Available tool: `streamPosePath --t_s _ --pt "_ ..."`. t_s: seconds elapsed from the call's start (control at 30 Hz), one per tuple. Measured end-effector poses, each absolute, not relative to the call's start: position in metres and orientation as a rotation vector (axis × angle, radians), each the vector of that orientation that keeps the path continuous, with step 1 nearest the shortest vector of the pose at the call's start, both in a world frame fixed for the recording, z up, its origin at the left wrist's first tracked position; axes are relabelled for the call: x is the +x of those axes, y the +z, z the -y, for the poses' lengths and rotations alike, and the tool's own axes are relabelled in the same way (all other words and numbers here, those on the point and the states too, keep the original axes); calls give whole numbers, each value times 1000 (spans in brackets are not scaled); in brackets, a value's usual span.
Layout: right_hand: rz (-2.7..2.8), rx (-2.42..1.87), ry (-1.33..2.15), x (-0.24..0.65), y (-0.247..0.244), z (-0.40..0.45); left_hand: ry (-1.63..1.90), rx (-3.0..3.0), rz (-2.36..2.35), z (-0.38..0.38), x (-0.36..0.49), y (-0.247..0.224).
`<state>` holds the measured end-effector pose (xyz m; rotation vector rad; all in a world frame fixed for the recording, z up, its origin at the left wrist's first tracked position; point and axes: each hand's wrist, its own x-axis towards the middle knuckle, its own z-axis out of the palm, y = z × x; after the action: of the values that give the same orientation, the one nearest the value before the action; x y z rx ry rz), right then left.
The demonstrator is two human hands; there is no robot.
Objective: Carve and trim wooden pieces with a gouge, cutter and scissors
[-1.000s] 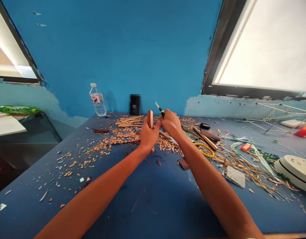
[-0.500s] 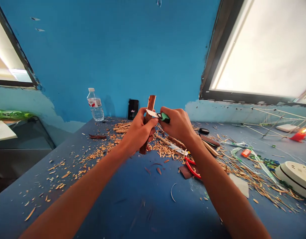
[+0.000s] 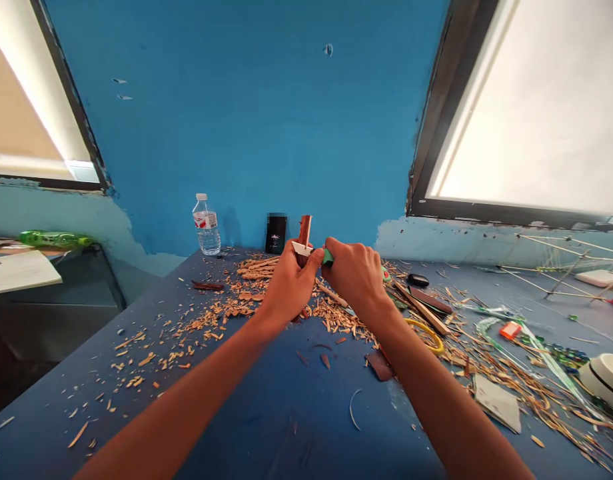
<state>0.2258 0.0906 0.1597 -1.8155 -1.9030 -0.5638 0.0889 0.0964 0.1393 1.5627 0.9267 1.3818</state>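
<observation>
My left hand (image 3: 292, 283) is closed around a reddish-brown strip of wood (image 3: 305, 230), held upright with its top end sticking out above the fingers. In my right hand (image 3: 357, 272) is a utility knife (image 3: 328, 257) with a green handle, its fingers wrapped round the grip. The knife's pale blade points left and lies across the wood, just above my left thumb. Most of the wood's lower part is hidden behind my left hand. Below both hands, wood shavings (image 3: 336, 317) cover the blue table (image 3: 266, 413).
A water bottle (image 3: 206, 227) and a phone (image 3: 276, 235) stand against the blue wall. To the right lie wood strips (image 3: 426, 310), a yellow ring-shaped handle (image 3: 431, 339), an orange piece (image 3: 510, 330), sandpaper-like sheet (image 3: 496, 402), a white rounded device (image 3: 609, 380) and a stick frame (image 3: 561, 273).
The view has tilted up and turned slightly left, so the scene sits lower and further right. Both hands keep their hold; less wood shows above and below my left hand.
</observation>
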Motion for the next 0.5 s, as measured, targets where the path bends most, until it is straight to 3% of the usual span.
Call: streamPosePath --t_s 0.27,0.5 --pt "1831 -2055 -361 203 137 -122 1476 1368 -1185 -131 105 117" --pt "1788 -2142 -161 204 146 -178 1411 1309 -1202 -128 116 110"
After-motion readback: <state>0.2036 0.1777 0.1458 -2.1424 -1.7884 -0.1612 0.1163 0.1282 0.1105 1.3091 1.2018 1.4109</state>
